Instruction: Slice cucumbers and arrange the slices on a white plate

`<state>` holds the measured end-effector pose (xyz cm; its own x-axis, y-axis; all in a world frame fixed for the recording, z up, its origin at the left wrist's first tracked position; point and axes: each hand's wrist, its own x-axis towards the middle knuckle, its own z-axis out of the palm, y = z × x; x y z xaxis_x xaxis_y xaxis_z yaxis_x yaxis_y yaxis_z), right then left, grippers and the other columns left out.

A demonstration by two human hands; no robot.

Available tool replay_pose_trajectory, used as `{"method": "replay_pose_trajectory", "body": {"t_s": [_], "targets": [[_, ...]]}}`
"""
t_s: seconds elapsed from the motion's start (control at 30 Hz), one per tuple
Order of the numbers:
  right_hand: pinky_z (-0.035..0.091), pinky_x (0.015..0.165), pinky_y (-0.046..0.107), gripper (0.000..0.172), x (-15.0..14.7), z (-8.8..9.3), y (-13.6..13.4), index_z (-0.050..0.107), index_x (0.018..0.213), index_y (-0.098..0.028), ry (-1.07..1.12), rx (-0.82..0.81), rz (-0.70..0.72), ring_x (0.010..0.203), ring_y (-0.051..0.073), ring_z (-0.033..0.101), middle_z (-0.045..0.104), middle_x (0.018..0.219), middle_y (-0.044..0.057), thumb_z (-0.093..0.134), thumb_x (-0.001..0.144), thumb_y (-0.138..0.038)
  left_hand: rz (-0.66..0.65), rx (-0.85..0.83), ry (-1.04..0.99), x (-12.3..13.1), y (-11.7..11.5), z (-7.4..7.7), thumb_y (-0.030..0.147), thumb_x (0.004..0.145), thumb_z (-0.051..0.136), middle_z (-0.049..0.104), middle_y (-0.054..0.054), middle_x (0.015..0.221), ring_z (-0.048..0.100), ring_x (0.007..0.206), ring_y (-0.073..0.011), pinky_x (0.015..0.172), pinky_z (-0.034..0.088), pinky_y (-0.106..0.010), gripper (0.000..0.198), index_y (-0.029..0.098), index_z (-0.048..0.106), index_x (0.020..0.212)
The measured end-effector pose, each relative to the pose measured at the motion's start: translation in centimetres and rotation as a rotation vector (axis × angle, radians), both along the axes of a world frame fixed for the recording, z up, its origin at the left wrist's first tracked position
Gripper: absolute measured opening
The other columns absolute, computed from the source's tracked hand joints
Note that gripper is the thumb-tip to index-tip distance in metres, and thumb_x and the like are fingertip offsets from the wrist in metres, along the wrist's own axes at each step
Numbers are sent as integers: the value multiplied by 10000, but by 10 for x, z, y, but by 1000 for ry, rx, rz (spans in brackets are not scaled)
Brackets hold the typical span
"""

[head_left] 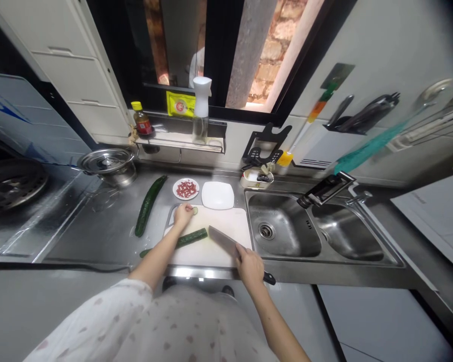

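Whole cucumber (148, 207) lies on the steel counter (94, 236), left of the cutting board (204, 256), likely parked out of the blade's way. Cut cucumber (192, 238) runs under the left forearm (156, 259), cut end toward the knife (222, 239). Left hand (183, 216) has fingertips together at a cucumber slice (195, 211) over the board; can't tell if pinched or just touched. Right hand (250, 267) wraps firmly round the knife handle (270, 278), blade angled just beside that end, seemingly for control.

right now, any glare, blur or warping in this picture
Head view: bright glare along the counter's front edge; head view: wide-angle warping seems to slant the window frame; head view: knife block looks soft, cleaver reads more clearly.
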<state>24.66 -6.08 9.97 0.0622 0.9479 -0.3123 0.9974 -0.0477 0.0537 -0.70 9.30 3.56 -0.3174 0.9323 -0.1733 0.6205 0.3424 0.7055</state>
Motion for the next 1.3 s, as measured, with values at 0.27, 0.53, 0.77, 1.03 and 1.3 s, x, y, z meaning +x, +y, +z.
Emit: {"method": "replay_pose_trajectory", "body": {"t_s": [0.27, 0.53, 0.77, 1.03, 1.3], "targets": [[375, 765, 268, 479, -5, -1, -1, 484, 1351, -310, 37, 7, 2, 943, 191, 594, 655, 1040, 63, 514, 874, -275, -15, -50, 120, -4, 7, -9, 267, 743, 645, 720, -48, 859, 634, 789, -171, 673, 400, -234, 153, 196, 684, 873], [381, 765, 270, 493, -1, 0, -1, 479, 1353, -322, 49, -6, -37, 949, 196, 601, 655, 1046, 56, 525, 865, -276, -67, -88, 247, -8, 10, -10, 244, 777, 558, 712, -138, 910, 648, 874, -252, 726, 425, -291, 207, 182, 714, 898], [388, 761, 262, 480, -2, 3, 0, 480, 1351, -323, 40, -16, -41, 950, 189, 605, 658, 1042, 61, 514, 874, -278, -71, -107, 264, -9, 9, -9, 285, 764, 588, 712, -135, 924, 645, 875, -238, 735, 433, -278, 232, 181, 718, 926], [389, 747, 245, 428, -5, 1, 2, 516, 1323, -319, 96, -13, -54, 937, 176, 614, 673, 1030, 52, 475, 897, -321, -82, -3, 250, -9, -1, -10, 308, 786, 582, 703, -108, 933, 626, 866, -213, 746, 433, -269, 235, 178, 702, 941], [400, 732, 240, 392, -18, -3, 17, 582, 1261, -311, 261, -12, -143, 966, 175, 629, 696, 1052, 42, 353, 950, -376, -237, 157, 164, 3, -33, -13, 247, 802, 562, 676, -60, 886, 603, 871, -198, 801, 444, -293, 171, 182, 690, 896]]}}
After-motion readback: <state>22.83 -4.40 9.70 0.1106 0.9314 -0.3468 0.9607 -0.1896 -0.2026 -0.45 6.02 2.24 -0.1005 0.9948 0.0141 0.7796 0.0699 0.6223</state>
